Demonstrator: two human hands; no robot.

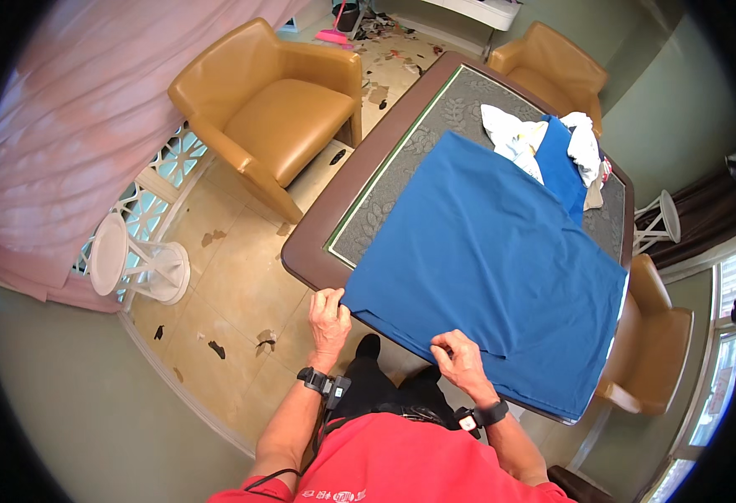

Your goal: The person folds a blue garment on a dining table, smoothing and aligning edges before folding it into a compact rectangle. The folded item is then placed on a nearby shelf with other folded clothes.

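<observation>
A large blue cloth lies spread over the near part of a table, with soft wrinkles across it and a folded layer along its near edge. At its near left corner, my left hand pinches the fabric by the table's rim. Farther right on the same near edge, the curled fingers and thumb of my right hand grip the hem. Beyond the cloth lies a pile of white fabric and more blue fabric.
The table has a brown rim and a grey patterned top. Tan armchairs stand at its left, far end and right. A white stool lies at left. Scraps litter the tiled floor; a pink broom is far back.
</observation>
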